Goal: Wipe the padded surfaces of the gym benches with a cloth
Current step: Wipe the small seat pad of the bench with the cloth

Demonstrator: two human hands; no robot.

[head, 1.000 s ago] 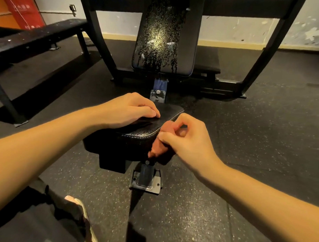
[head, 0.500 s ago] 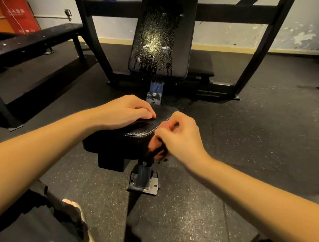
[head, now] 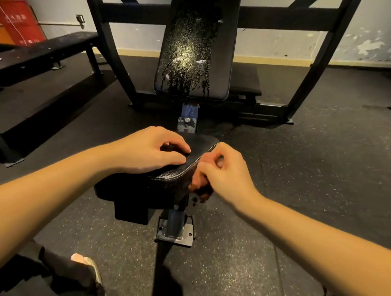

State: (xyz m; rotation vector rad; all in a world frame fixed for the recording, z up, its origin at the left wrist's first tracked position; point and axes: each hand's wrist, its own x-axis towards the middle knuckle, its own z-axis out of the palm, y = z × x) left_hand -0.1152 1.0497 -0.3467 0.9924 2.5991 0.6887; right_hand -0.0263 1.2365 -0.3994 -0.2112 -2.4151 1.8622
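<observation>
The cloth (head: 197,183), grasped in the right grip (head: 224,173), presses the side of the seat pad (head: 144,188) just right of the left grip (head: 150,150), which rests released on top; the speckled backrest (head: 193,59) beyond and the bench (head: 45,49) far left seemingly await wiping.

You had before you a black seat pad (head: 166,182) edged with pale stitching, a rust-orange cloth (head: 197,182), a black back pad (head: 219,60) mottled with pale worn speckles, a blue post (head: 189,111), a dark grey floor (head: 300,173) flecked with white, and a red box (head: 19,24).
</observation>
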